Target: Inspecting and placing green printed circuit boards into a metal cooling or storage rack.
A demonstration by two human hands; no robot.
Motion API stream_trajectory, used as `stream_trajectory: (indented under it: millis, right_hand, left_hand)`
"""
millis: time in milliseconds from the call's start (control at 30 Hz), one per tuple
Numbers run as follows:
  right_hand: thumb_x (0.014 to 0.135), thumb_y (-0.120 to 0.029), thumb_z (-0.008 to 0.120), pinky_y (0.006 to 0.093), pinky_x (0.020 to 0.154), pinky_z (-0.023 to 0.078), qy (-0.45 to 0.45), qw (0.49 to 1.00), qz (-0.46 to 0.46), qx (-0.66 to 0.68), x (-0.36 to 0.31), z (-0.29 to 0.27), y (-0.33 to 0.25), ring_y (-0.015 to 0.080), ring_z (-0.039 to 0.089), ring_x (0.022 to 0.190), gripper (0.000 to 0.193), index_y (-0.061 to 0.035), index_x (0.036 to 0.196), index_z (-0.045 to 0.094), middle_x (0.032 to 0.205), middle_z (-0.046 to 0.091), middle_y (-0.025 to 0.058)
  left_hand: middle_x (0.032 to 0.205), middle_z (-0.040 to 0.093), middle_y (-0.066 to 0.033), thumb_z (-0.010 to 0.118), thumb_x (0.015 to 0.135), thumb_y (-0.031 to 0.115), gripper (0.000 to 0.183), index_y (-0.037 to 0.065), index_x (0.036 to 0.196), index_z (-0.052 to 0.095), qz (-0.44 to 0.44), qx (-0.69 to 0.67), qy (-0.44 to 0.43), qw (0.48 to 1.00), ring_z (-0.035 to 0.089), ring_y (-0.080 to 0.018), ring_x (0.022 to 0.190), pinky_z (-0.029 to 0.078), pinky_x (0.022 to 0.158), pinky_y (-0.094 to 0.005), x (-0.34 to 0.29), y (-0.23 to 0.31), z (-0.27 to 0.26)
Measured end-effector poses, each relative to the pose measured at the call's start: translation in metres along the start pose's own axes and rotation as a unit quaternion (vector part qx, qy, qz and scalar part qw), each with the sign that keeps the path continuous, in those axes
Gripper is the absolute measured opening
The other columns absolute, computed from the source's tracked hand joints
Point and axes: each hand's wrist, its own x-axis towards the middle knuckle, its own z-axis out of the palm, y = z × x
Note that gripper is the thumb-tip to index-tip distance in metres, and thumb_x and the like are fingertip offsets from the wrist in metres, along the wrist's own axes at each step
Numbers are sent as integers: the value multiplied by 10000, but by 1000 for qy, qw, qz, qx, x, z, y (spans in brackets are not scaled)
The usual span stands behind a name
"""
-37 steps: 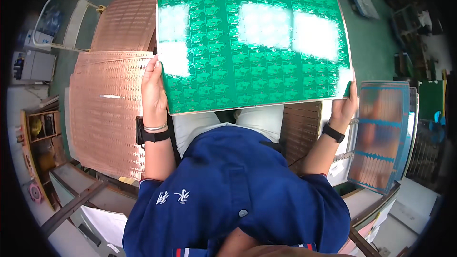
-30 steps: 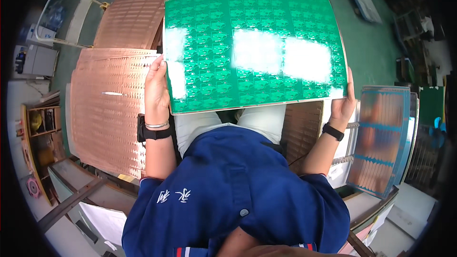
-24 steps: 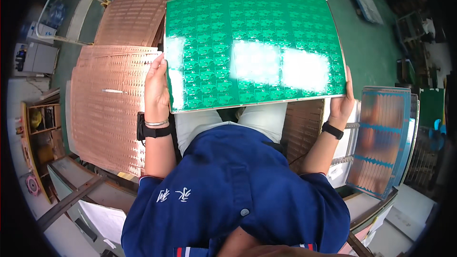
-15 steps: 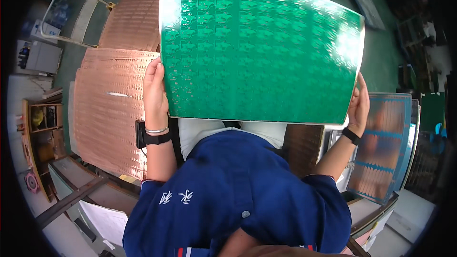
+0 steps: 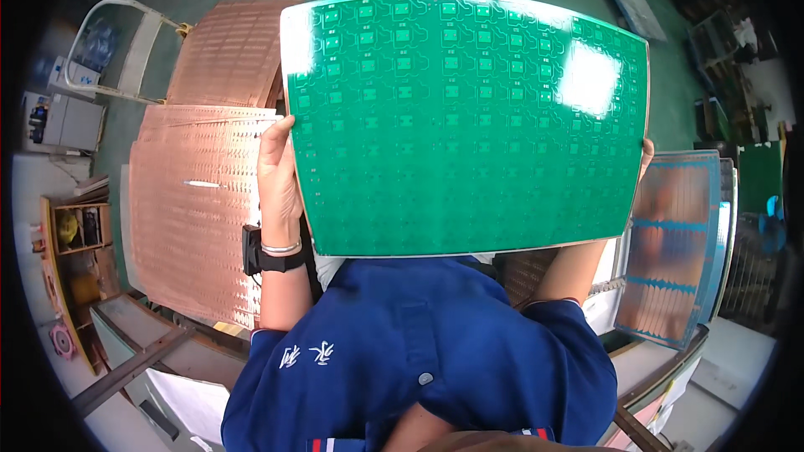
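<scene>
I hold a large green circuit board panel (image 5: 469, 167) in front of me, raised over my lap and tilted. Rows of small repeated board patterns cover its face, and bright glare lies on its upper corners. My left hand (image 5: 279, 169) is closed on the panel's left edge, thumb at the rim and the other fingers partly hidden. At the right edge my right hand (image 5: 647, 155) grips the panel. Only part of that hand shows; the rest is behind the panel.
Copper-coloured patterned panels (image 5: 193, 226) are stacked at my left, a thin white stick-like item (image 5: 201, 183) on top. A pale-handled trolley (image 5: 142, 50) stands beyond. Blue-framed screens (image 5: 670, 243) lean at the right. A wooden shelf (image 5: 79, 243) is far left.
The panel has come lower and closer to my body, and its tilt has changed, shifting the glare. My right hand and wrist have gone mostly behind it.
</scene>
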Motion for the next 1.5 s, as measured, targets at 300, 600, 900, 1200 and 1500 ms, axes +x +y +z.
stream_trajectory:
  millis: [300,600,900,1200,1500]
  right_hand:
    - [838,-54,533,373,739,559,6,982,-146,-119,9,-42,-9,269,562,1003,414,-161,1202,368,1212,470,208]
    - [865,-167,576,373,718,570,31,971,-201,-125,-1,-23,-4,240,587,949,332,-157,1157,416,1091,554,155]
    - [925,-279,444,389,897,456,-43,998,-39,18,12,30,16,218,530,1044,357,-113,1239,415,1199,511,122]
    - [957,-430,337,379,1048,249,-126,985,10,-120,-62,10,145,238,333,1261,562,-41,1361,307,1344,399,121]
    - [910,-114,502,225,620,391,-124,878,-77,-455,28,60,204,68,469,703,176,48,972,536,832,551,2]
  left_hand:
    - [1117,567,-115,471,927,106,230,59,1152,468,-53,-27,-30,998,577,-183,1004,518,841,-315,-4,-4,-9]
    - [1187,521,-112,421,947,112,242,59,1179,461,-77,-5,-9,997,525,-196,1080,469,911,-337,-6,-13,-20]
    - [1115,559,-66,523,897,91,189,107,1085,510,-114,-49,111,986,526,-187,1040,454,904,-363,-12,-31,-10]
    - [976,550,-6,540,871,44,99,124,927,525,-83,-192,139,968,536,-127,901,461,808,-279,-8,-98,10]
    - [1147,565,-83,513,914,146,250,28,1134,531,-250,77,77,962,554,-181,1045,459,866,-318,-33,-94,-33]
